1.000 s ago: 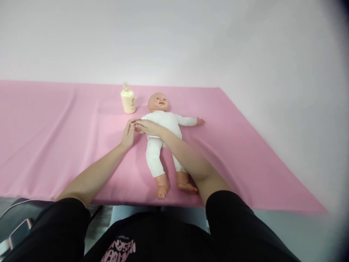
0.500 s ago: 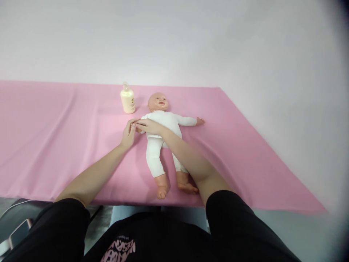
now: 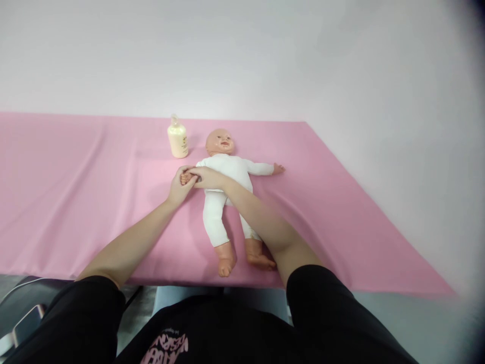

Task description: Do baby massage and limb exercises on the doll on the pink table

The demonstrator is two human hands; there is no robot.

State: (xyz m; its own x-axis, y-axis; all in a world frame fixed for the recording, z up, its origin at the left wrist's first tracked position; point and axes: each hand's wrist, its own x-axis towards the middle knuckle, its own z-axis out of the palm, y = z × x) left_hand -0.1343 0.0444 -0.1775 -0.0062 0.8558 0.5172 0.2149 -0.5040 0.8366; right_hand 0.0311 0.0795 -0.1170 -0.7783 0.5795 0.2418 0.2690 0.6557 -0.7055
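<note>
Both arms extended forward, forearms bare, sleeves black. Left hand (image 3: 179, 185) palm-up, fingers curled in a loose grip. Right hand (image 3: 207, 177) reaches across, fingertips meeting left's.

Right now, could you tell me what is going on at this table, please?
A person in black sleeves is handling a baby doll that lies on its back on a pink cloth. Both hands meet at the doll's arm on the left of the picture: the left hand cups the doll's small hand, and the right hand reaches across the doll's body to that same arm. A cream lotion bottle stands upright beside the doll's head, untouched.
</note>
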